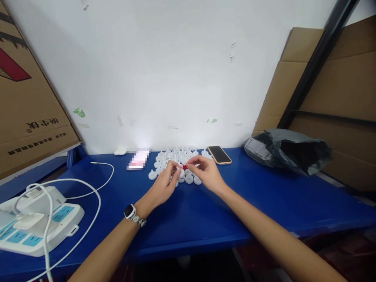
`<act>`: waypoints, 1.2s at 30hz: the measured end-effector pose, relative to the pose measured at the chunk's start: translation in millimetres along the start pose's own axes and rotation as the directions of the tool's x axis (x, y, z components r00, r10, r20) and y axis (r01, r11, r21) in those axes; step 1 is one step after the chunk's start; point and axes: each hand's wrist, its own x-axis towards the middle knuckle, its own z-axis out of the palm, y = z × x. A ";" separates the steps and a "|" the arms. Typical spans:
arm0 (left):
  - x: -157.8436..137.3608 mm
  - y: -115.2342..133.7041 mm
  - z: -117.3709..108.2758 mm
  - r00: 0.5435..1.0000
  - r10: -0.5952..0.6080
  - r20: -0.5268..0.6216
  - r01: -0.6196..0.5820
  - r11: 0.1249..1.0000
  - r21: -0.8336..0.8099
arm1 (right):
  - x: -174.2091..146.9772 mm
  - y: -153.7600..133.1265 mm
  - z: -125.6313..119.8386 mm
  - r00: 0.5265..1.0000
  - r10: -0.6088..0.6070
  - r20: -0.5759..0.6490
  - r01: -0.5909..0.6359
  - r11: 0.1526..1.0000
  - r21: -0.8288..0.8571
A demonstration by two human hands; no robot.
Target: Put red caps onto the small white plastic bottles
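Note:
Both hands meet over a cluster of white spouted caps [167, 156] at the back middle of the blue table. My left hand [166, 182], with a watch on its wrist, is closed in a pinch, and a white spouted cap shows at its fingertips. From the other side, my right hand [208, 174] pinches a small red piece [185, 167] between thumb and fingers. That piece touches or nearly touches the cap in the left hand; its exact shape is too small to make out. Fingers partly cover the caps beneath them.
Behind the caps, a phone [219, 154] lies at right and a lit, blurred screen [139, 159] at left. A white earphone case [120, 151] sits by the wall. White cables loop around a power strip [70, 219]. A grey plastic bag [293, 150] lies on the right.

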 end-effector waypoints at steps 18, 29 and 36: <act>-1.7 9.9 2.7 0.998 0.034 0.050 -0.048 0.942 0.331 | -6.8 -2.8 14.9 0.988 0.112 0.109 -0.134 0.967 0.217; 0.6 10.8 10.4 0.995 0.076 -0.066 -0.057 0.964 0.260 | -16.1 -1.0 17.0 0.970 -0.217 0.112 0.234 0.958 -0.167; 3.6 8.7 13.7 0.993 0.052 -0.103 -0.025 0.968 0.248 | -12.1 6.3 24.5 0.987 -0.148 0.062 0.150 0.988 -0.043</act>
